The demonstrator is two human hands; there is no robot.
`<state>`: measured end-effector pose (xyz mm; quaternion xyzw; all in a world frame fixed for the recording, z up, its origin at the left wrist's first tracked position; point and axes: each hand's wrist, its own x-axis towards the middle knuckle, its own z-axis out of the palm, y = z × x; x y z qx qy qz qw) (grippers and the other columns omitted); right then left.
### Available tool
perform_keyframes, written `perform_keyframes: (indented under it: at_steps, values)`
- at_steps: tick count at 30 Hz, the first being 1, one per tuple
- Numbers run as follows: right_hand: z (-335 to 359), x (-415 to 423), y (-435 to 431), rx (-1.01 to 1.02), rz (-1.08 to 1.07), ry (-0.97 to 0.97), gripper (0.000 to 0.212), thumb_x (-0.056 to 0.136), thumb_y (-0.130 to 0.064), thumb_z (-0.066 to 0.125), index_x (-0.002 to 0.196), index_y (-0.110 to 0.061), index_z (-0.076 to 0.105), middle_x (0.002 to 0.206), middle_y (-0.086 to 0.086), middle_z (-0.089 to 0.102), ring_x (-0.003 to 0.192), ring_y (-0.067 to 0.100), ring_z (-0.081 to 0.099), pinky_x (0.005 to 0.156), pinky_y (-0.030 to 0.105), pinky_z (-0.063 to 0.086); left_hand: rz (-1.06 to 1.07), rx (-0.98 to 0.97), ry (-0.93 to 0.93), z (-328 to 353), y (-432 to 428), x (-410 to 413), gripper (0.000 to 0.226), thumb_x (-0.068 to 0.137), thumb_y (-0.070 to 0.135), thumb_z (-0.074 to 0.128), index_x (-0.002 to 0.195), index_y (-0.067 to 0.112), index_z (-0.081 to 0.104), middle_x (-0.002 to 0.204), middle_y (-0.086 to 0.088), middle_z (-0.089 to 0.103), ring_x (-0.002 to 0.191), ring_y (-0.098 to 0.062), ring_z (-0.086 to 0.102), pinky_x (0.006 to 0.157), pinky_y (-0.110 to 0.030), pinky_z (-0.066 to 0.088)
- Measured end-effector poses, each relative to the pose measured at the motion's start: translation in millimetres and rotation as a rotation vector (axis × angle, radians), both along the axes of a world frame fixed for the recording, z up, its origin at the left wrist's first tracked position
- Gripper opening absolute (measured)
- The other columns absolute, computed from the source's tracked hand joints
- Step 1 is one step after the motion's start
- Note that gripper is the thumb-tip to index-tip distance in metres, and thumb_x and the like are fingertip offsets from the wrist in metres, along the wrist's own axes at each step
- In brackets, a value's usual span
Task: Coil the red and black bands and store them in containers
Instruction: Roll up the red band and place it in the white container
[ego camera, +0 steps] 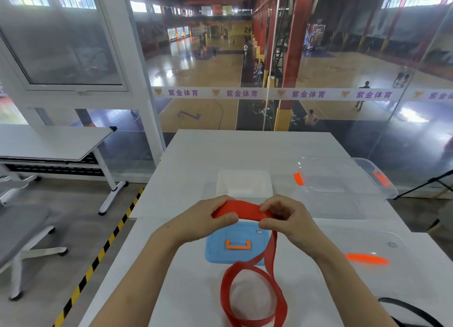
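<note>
We pinch the red band (242, 210) with left hand (210, 219) and right hand (289, 220); coil barely begun, most lies loose. Black band (411, 310) untouched; neither stored yet.

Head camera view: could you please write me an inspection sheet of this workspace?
Surface: white table.
Job's things: red band stretched between both hands, its rest looped on the table; black band at the near right edge, partly out of frame; small white container and large clear container, both open.
Clutter: blue lid below the hands; clear lid to the right.
Hands: left hand and right hand each grip the red band.
Cables: nothing seen.
Surroundings: glass wall overlooking a basketball court; second table and a chair at left.
</note>
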<state>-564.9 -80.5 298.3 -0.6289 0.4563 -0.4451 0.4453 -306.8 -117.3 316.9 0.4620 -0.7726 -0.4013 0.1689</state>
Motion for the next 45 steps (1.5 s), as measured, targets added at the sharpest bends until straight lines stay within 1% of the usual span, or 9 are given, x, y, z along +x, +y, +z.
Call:
perform_keyframes:
  at_steps: [6,11,18,22,26,30,38,42,45]
  values:
    - [0,0,1,-0.05,-0.054,0.011,0.018,0.082,-0.01,0.087,0.091,-0.022,0.077,0.09,0.003,0.075,0.087,0.024,0.072,0.078,0.034,0.061,-0.035,-0.087,-0.169,2,0,-7,0.039,0.098,0.061,0.052,0.135,0.056,0.04,0.12,0.018,0.065,0.105,-0.006,0.062,0.086,-0.027,0.051]
    - [1,0,0,-0.064,-0.064,0.072,0.016,0.081,-0.016,0.089,0.089,-0.025,0.077,0.089,0.001,0.076,0.084,0.021,0.071,0.077,0.033,0.06,-0.116,-0.113,-0.356,3,-3,-12,0.037,0.098,0.066,0.045,0.114,0.037,0.061,0.096,0.014,0.066,0.091,-0.011,0.061,0.08,-0.03,0.049]
    - [-2,3,1,-0.071,-0.084,0.123,0.018,0.081,-0.019,0.089,0.086,-0.033,0.079,0.09,-0.007,0.078,0.083,0.012,0.07,0.075,0.026,0.058,-0.142,-0.266,-0.5,-1,-2,-19,0.04,0.098,0.066,0.046,0.11,0.029,0.055,0.098,0.007,0.059,0.087,-0.009,0.054,0.075,-0.021,0.035]
    - [1,1,1,-0.081,-0.132,0.049,0.021,0.082,-0.012,0.087,0.085,-0.031,0.078,0.088,-0.005,0.077,0.084,0.012,0.072,0.078,0.026,0.059,-0.121,-0.082,-0.189,-8,2,-23,0.042,0.102,0.056,0.047,0.138,0.035,0.042,0.126,0.012,0.059,0.112,-0.008,0.058,0.096,-0.03,0.052]
    - [4,-1,-2,-0.088,-0.147,-0.029,0.018,0.081,-0.007,0.086,0.085,-0.022,0.077,0.083,-0.001,0.075,0.078,0.011,0.07,0.075,0.023,0.057,-0.138,-0.139,-0.025,-10,8,-28,0.05,0.102,0.057,0.047,0.147,0.041,0.036,0.141,0.018,0.05,0.128,-0.003,0.05,0.108,-0.031,0.046]
    - [2,3,-1,-0.103,-0.138,0.046,0.02,0.083,-0.014,0.085,0.089,-0.029,0.074,0.089,-0.005,0.073,0.084,0.014,0.069,0.078,0.028,0.059,0.011,-0.111,0.069,-17,6,-32,0.035,0.105,0.058,0.033,0.129,0.039,0.05,0.121,0.018,0.061,0.113,-0.006,0.059,0.099,-0.039,0.05]
    - [-26,27,2,-0.121,-0.169,-0.025,0.043,0.083,-0.006,0.084,0.112,-0.026,0.06,0.105,-0.004,0.069,0.1,0.026,0.072,0.096,0.044,0.06,0.2,-0.111,0.412,-7,6,-47,0.04,0.101,0.055,0.027,0.112,0.03,0.055,0.08,0.018,0.052,0.074,-0.004,0.049,0.072,-0.019,0.048]
    - [-38,47,4,-0.098,-0.191,-0.102,0.041,0.082,-0.005,0.08,0.112,-0.02,0.058,0.105,-0.007,0.068,0.102,0.025,0.07,0.099,0.047,0.058,0.294,-0.046,0.574,-2,6,-50,0.047,0.103,0.053,0.023,0.116,0.024,0.057,0.098,-0.017,0.06,0.082,-0.013,0.059,0.076,-0.018,0.054]
    - [-35,58,2,-0.084,-0.216,-0.148,0.041,0.082,-0.013,0.084,0.113,-0.022,0.059,0.108,-0.005,0.071,0.107,0.023,0.072,0.101,0.038,0.058,0.326,-0.039,0.581,2,8,-54,0.039,0.101,0.056,0.021,0.112,0.044,0.057,0.112,-0.003,0.064,0.088,0.0,0.062,0.078,-0.008,0.051]
